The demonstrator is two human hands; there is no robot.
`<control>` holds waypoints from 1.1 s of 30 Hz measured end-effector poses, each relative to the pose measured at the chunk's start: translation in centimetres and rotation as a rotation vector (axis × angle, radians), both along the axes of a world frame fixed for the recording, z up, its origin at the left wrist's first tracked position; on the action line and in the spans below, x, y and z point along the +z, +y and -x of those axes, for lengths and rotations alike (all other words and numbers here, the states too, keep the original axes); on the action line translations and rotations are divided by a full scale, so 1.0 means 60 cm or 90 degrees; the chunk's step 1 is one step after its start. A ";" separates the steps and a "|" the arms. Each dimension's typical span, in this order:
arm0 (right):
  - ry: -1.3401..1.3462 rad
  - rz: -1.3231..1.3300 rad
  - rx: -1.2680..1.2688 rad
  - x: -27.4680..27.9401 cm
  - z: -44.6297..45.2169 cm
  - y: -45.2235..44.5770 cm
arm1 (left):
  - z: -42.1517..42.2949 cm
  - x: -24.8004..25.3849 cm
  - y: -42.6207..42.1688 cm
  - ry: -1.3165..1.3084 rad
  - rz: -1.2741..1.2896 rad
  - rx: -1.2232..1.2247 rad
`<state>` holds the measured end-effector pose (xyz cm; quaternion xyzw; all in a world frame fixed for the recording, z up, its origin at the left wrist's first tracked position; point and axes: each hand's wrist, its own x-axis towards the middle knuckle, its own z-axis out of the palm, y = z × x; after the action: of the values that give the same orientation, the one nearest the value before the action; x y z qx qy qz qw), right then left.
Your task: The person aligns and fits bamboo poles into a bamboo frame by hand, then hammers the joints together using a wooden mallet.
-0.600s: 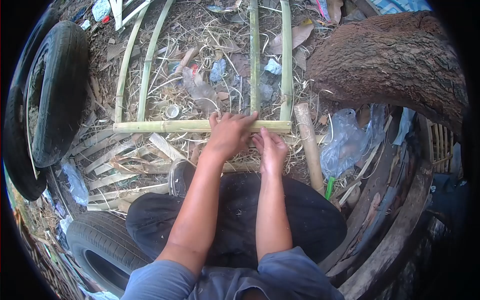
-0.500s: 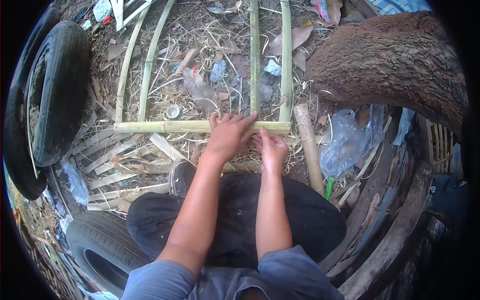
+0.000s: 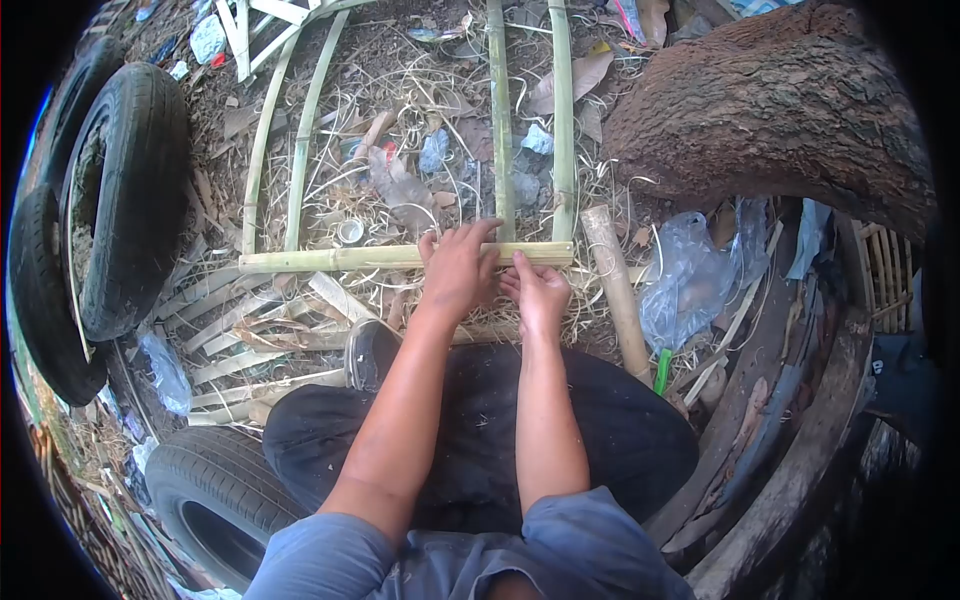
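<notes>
A pale green bamboo crosspiece (image 3: 350,259) lies sideways before my knees, across the near ends of several long bamboo strips (image 3: 562,120) that run away from me. My left hand (image 3: 458,268) is laid over its middle-right part, with fingers curled over the far side and the thumb on the left. Close beside it, my right hand (image 3: 538,292) is at the near edge by the right end, thumb on top and fingers curled beneath. The undersides of both hands' fingers are hidden.
Tyres (image 3: 135,200) stand at the left, and another tyre (image 3: 215,495) lies near my leg. A thick tree trunk (image 3: 770,130) leans in at the right. A bamboo pole (image 3: 615,290), a plastic bag (image 3: 685,280) and shavings litter the ground.
The camera view has shifted slightly. My left index finger is more bent and raised than before. Both hands stay at the crosspiece.
</notes>
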<state>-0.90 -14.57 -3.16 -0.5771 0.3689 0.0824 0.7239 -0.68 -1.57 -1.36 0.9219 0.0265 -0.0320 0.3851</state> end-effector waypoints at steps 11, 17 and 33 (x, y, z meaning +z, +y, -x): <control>-0.025 0.048 0.050 -0.007 0.002 -0.002 | -0.003 -0.009 0.005 -0.001 -0.014 -0.020; -0.206 0.412 0.210 0.031 -0.013 0.003 | -0.003 -0.009 0.006 -0.007 -0.013 -0.020; -0.152 0.667 0.450 0.019 -0.232 0.083 | -0.012 -0.006 0.008 0.073 0.016 -0.019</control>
<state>13.02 -9.58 -2.04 -0.9462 0.0645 0.0604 0.3112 0.04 -1.07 -1.74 0.9140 0.0340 -0.0908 0.3939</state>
